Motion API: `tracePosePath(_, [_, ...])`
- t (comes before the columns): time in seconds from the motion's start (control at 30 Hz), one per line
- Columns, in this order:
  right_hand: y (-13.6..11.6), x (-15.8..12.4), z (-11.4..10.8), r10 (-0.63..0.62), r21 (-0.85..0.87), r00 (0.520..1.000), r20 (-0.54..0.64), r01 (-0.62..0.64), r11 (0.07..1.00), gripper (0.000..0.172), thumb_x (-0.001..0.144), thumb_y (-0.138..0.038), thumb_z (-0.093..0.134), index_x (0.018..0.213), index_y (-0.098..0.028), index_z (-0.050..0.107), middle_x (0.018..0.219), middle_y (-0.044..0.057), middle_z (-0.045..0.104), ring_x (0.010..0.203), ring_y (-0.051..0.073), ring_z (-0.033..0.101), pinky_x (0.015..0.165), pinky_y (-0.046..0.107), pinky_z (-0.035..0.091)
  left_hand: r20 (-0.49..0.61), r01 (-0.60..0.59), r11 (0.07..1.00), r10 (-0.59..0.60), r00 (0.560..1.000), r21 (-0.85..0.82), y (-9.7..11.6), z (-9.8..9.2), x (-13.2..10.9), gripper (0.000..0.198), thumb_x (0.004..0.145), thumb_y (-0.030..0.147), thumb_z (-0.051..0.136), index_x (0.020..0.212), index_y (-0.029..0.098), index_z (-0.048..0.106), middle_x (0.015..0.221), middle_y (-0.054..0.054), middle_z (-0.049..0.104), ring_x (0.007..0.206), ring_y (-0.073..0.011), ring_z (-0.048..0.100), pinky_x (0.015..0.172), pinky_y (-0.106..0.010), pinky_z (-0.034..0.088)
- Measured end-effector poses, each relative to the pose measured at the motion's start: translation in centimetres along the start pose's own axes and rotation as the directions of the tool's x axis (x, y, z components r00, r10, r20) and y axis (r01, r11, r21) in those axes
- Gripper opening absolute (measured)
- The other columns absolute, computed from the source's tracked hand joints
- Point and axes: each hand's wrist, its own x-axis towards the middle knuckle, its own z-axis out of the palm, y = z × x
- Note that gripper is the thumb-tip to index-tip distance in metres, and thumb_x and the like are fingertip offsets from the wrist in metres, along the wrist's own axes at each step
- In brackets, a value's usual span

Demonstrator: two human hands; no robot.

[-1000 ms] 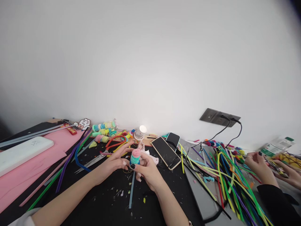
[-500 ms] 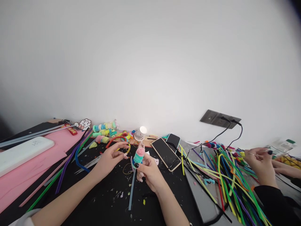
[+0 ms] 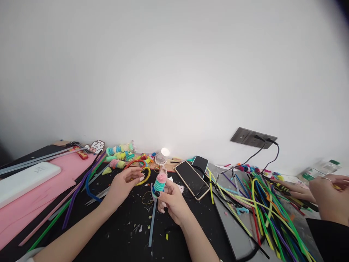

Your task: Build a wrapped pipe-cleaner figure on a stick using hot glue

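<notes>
My right hand [image 3: 173,202] is closed around a small wound pipe-cleaner piece [image 3: 160,182], pink on top, mint below and blue at the base. It stands roughly upright, its lower end partly hidden by my thumb. A pale blue pipe cleaner [image 3: 152,227] runs down below it. To the left, my left hand [image 3: 125,183] has its fingertips pinched together at a curved yellow pipe cleaner [image 3: 147,176]; the exact grip is partly hidden. A red pipe cleaner [image 3: 133,162] arcs just behind those fingers. Scissors [image 3: 95,196] lie beside my left wrist.
Behind my hands stand a white paper cup [image 3: 163,155] and wound pastel pieces [image 3: 120,149]. Two phones [image 3: 192,180] lie to the right, near a pipe-cleaner heap [image 3: 269,211]. Another person's hand [image 3: 329,198] is at far right. A white case [image 3: 29,182] rests on pink sheets at left.
My left hand has moved slightly left and down, away from the wound piece, and the yellow loop sits lower. My right hand keeps its hold. The other person's hand has moved right.
</notes>
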Motion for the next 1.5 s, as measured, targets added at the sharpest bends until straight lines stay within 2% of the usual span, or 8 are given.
tracePosePath(0.33, [0.0,0.0,0.0,0.016,-0.030,1.000,0.007,-0.015,0.999,0.043,0.064,-0.035,0.088,0.094,-0.018,0.062,0.054,-0.010,0.052,0.037,0.003,0.032,0.037,0.019,0.034,-0.043,0.063,0.998,-0.062,0.997,0.027,0.9,0.1,-0.4,0.016,0.065,0.026,0.076,0.079,0.020,0.070,0.082,-0.008,0.078,0.091,-0.0317,0.074,0.091,-0.045,0.057])
tracePosePath(0.6, [0.0,0.0,0.0,0.014,-0.027,1.000,0.007,-0.014,1.000,0.043,0.062,-0.034,0.088,0.093,-0.018,0.062,0.055,-0.010,0.053,0.038,0.003,0.031,0.037,0.018,0.034,-0.081,0.094,0.994,-0.090,0.993,0.054,1.1,-0.1,-0.5,0.019,0.067,0.035,0.076,0.078,0.020,0.074,0.080,-0.007,0.078,0.083,-0.0313,0.075,0.080,-0.041,0.059])
tracePosePath(0.73, [0.0,0.1,-0.1,0.009,-0.019,1.000,0.014,-0.009,1.000,0.043,0.062,-0.033,0.088,0.094,-0.018,0.062,0.054,-0.010,0.052,0.037,0.003,0.031,0.037,0.018,0.034,-0.084,0.067,0.988,-0.056,0.995,0.140,1.1,-0.3,-0.4,0.025,0.070,0.041,0.073,0.083,0.019,0.075,0.078,-0.007,0.076,0.078,-0.0289,0.072,0.074,-0.037,0.057])
tracePosePath(0.83, [0.0,0.0,0.0,0.008,-0.015,1.000,0.018,-0.008,1.000,0.043,0.062,-0.033,0.088,0.094,-0.019,0.063,0.054,-0.010,0.052,0.037,0.003,0.031,0.037,0.018,0.033,-0.073,0.032,0.982,-0.019,0.997,0.186,1.4,-0.2,-0.5,0.031,0.074,0.045,0.068,0.089,0.019,0.073,0.067,-0.003,0.069,0.070,-0.0245,0.066,0.070,-0.034,0.053])
tracePosePath(0.93, [-0.2,0.0,0.1,0.014,-0.028,1.000,0.017,-0.013,1.000,0.044,0.061,-0.034,0.088,0.094,-0.019,0.063,0.055,-0.010,0.052,0.038,0.003,0.031,0.038,0.019,0.033,-0.052,0.014,0.987,-0.006,0.999,0.161,1.7,0.1,-0.6,0.032,0.078,0.046,0.062,0.093,0.019,0.068,0.054,0.002,0.054,0.058,-0.0199,0.057,0.063,-0.032,0.049])
tracePosePath(1.1, [-0.3,-0.1,0.2,0.019,-0.047,1.000,0.010,-0.018,0.999,0.043,0.061,-0.035,0.088,0.091,-0.019,0.062,0.057,-0.010,0.052,0.039,0.003,0.030,0.039,0.019,0.033,-0.026,0.064,0.994,-0.062,0.998,0.085,1.6,0.4,-0.7,0.036,0.081,0.048,0.054,0.103,0.019,0.061,0.049,0.008,0.038,0.044,-0.0153,0.042,0.048,-0.027,0.038])
tracePosePath(1.23, [-0.3,-0.1,0.2,0.011,-0.058,1.000,0.012,-0.010,0.998,0.042,0.063,-0.036,0.087,0.091,-0.019,0.062,0.058,-0.010,0.052,0.039,0.002,0.030,0.039,0.019,0.033,-0.012,0.097,0.993,-0.097,0.995,0.062,1.6,0.5,-0.7,0.038,0.082,0.050,0.051,0.105,0.020,0.058,0.045,0.011,0.030,0.040,-0.0138,0.034,0.046,-0.027,0.032])
tracePosePath(1.5, [-0.1,0.0,-0.1,-0.001,-0.047,1.000,0.029,0.003,0.999,0.041,0.065,-0.033,0.086,0.094,-0.018,0.062,0.057,-0.010,0.052,0.039,0.002,0.030,0.038,0.018,0.034,0.074,0.047,0.997,-0.051,0.996,0.056,1.2,0.4,-0.5,0.033,0.078,0.045,0.060,0.098,0.020,0.056,0.057,0.008,0.043,0.048,-0.0140,0.044,0.051,-0.026,0.035])
